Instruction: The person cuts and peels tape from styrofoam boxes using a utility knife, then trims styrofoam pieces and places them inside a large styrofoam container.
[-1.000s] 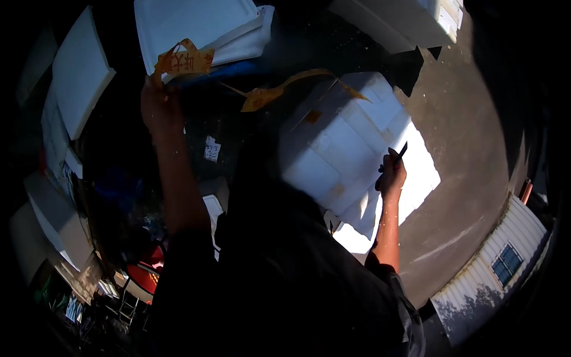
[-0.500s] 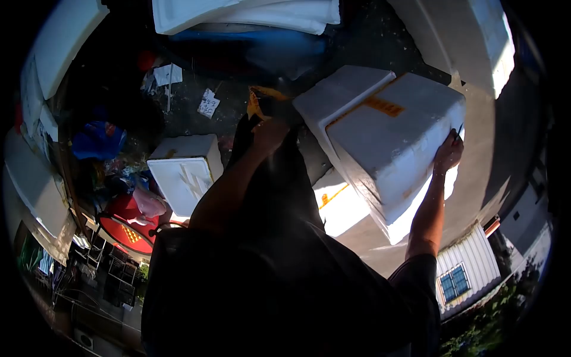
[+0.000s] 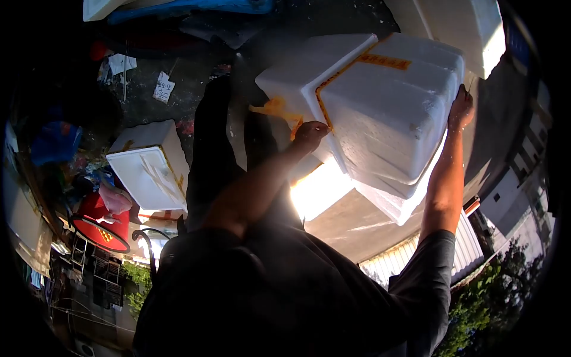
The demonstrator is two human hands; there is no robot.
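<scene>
"State of the left hand (image 3: 311, 137)?"
"Fingers pinched together on the orange tape (image 3: 320, 102), at the edge of the white foam box (image 3: 389, 107)."
"Right hand (image 3: 461, 109)?"
"It contacts the opposite side of the box; whether its fingers are closed cannot be determined. A thin item at the fingertips is too small to identify."
"Position of the box?"
"Tilted, before the torso. A loose tape strip (image 3: 275, 109) lies just beside the left hand. A smaller foam box (image 3: 140, 175) is located left of the legs."

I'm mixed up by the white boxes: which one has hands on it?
The big middle box: left hand at its taped seam, right hand on its side. Neither touches the smaller box on the left or the one top right.
</scene>
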